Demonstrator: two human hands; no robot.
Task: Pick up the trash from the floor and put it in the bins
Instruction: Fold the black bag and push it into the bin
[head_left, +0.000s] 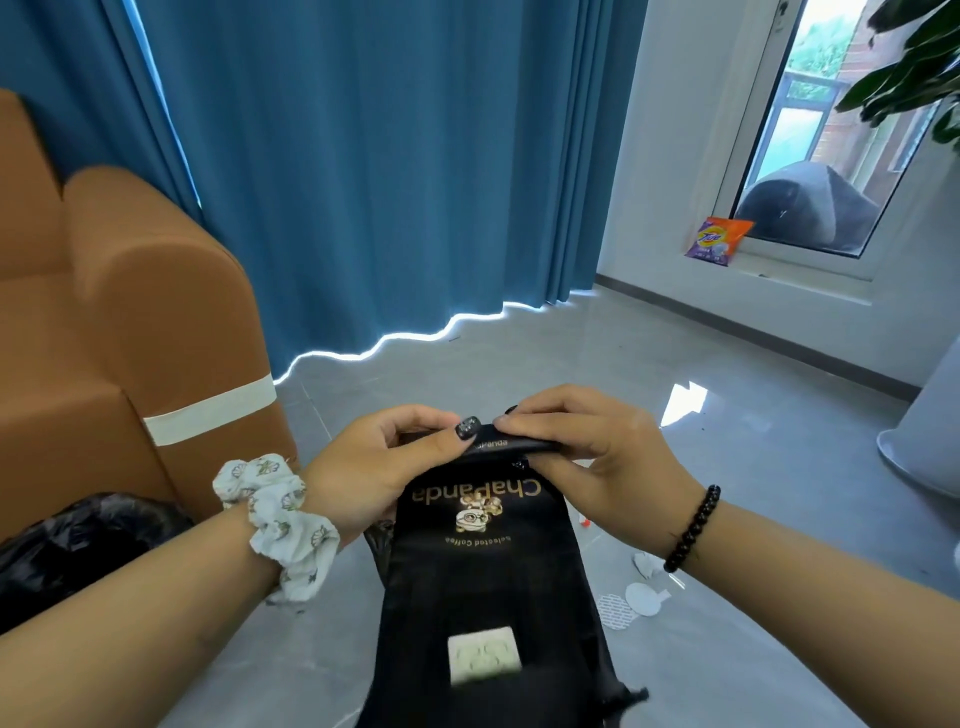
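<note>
- Black and glossy, a paper bag hangs in front of the person above the grey tiled floor, held by its folded top edge.
- Gold lettering on it reads "ChaPanda" with "Selected Coffee" beneath a small cartoon panda (all upside down from this view); a white sticker sits lower on the bag, its print too blurred to read.
- Left hand pinches the bag's top fold between thumb and curled fingers; a white floral scrunchie circles that wrist.
- Right hand grips the same fold from the other side, fingers curled over it; a black bead bracelet is on that wrist.
- Small white scraps of trash lie on the floor just right of the bag.
- A black bin liner shows at lower left, beside an orange sofa.
- A purple-and-orange packet marked "Tide" leans on the window sill, right of the blue curtain.
</note>
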